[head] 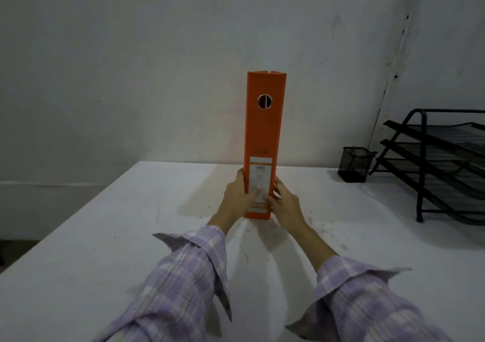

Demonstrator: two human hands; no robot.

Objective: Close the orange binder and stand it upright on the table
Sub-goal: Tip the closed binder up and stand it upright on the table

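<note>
The orange binder (263, 132) is closed and stands upright on the white table (105, 236), its spine facing me with a round finger hole near the top and a white label low down. My left hand (240, 197) grips its lower left side, thumb across the label. My right hand (284, 205) holds the lower right side, thumb also on the spine. The binder's bottom edge rests on the table surface between my hands.
A black mesh pen cup (354, 164) stands at the back right. A black stacked letter tray (441, 163) sits at the far right edge. A white wall rises behind the table. The table's left edge runs diagonally from the far corner toward me.
</note>
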